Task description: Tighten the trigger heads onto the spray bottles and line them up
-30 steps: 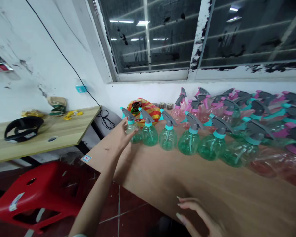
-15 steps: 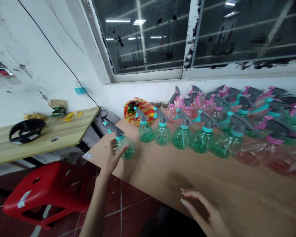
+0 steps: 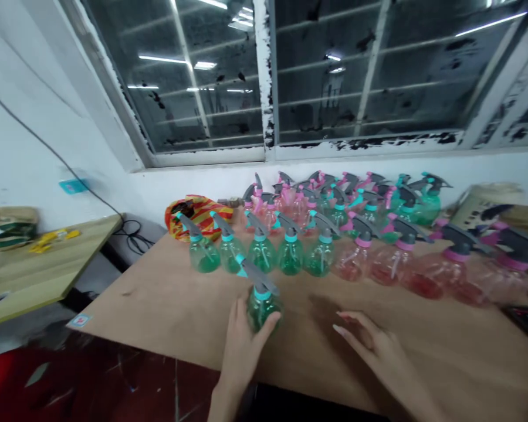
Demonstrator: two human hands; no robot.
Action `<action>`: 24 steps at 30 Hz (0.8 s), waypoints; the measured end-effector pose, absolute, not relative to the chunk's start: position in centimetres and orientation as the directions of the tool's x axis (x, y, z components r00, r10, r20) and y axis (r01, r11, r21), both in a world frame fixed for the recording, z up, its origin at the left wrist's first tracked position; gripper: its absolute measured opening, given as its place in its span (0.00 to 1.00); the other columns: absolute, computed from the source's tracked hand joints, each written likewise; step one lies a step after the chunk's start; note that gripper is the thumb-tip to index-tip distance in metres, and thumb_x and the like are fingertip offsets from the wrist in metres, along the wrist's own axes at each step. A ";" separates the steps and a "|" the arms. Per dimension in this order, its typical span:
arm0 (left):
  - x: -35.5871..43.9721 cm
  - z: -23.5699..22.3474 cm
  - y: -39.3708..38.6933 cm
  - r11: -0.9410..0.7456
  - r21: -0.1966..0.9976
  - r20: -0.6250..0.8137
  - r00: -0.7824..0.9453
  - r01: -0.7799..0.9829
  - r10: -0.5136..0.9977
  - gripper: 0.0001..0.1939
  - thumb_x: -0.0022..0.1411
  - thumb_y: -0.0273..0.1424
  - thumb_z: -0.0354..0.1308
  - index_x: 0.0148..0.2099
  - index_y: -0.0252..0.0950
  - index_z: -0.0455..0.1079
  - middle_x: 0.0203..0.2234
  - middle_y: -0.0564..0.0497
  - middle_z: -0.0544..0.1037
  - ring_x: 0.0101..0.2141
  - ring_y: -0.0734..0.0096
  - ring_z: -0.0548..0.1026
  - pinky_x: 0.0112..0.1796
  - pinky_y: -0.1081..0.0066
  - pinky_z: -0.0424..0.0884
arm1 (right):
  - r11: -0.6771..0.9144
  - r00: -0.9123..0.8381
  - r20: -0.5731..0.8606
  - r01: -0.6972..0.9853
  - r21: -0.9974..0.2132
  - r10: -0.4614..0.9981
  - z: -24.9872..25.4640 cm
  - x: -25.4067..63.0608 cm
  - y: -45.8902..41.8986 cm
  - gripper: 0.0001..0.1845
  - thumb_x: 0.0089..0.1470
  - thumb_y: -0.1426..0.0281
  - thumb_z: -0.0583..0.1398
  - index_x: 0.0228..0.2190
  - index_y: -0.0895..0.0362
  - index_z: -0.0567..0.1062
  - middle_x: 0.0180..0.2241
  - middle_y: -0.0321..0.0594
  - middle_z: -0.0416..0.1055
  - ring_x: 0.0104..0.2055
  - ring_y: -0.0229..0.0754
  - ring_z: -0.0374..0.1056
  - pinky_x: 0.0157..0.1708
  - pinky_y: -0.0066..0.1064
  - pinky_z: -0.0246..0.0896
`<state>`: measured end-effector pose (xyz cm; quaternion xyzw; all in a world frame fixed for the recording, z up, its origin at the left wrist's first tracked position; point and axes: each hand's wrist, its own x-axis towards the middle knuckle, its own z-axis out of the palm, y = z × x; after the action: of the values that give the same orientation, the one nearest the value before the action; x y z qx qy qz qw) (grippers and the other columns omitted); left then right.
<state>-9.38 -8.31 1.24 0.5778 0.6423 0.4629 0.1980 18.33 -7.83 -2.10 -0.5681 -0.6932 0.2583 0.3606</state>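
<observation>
Green plastic spray bottle [image 3: 262, 308] with a grey trigger head and teal collar stands out on its own, just in front of a line of similar bottles and toward the front of the counter [image 3: 158, 305]. The left hand [image 3: 242, 351] cups it from below and to the near side, the grip closed around its rounded body with the thumb lying up the right flank. The right hand [image 3: 374, 346] is off to the right, palm down and empty, its grip spread wide over the bare wood; whether the fingertips touch the counter is hard to tell. Behind the held bottle runs a row of five green spray bottles [image 3: 290, 255], continued rightward by pink-tinted bottles [image 3: 387, 266] with pink collars. More bottles crowd together [image 3: 330, 199] against the white wall under a grimy window [image 3: 356, 76]. A red-and-yellow striped plastic bag [image 3: 191, 215] sits at the row's left end. Further left stands a pale wooden desk [image 3: 22, 281] with small yellow items [image 3: 53, 239] on it, above a blurred red stool [image 3: 9, 381].
</observation>
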 end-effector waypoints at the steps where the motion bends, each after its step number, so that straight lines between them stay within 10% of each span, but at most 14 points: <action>1: -8.0 1.2 -8.4 -0.111 0.819 0.271 -0.210 0.562 0.939 0.29 0.62 0.44 0.59 0.61 0.39 0.58 0.50 0.42 0.72 0.52 0.52 0.71 0.52 0.50 0.65 | 0.206 -0.071 0.204 0.589 -0.782 0.976 -2.1 19.0 -7.6 0.17 0.58 0.53 0.56 0.43 0.48 0.74 0.42 0.39 0.80 0.42 0.52 0.77 0.42 0.43 0.73; 24: -1.6 -1.0 -7.8 -0.213 0.857 0.277 -0.071 0.469 0.958 0.36 0.60 0.43 0.62 0.66 0.45 0.51 0.57 0.44 0.66 0.57 0.52 0.66 0.55 0.53 0.63 | 0.127 -0.005 0.153 0.583 -0.802 0.988 -2.6 20.0 -7.8 0.14 0.59 0.58 0.57 0.42 0.52 0.75 0.44 0.42 0.77 0.47 0.50 0.73 0.49 0.44 0.67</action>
<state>-1.57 -7.81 -1.01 0.6275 0.5684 0.4610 0.2656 20.02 -7.78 -2.65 -0.6010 -0.6538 0.2743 0.3689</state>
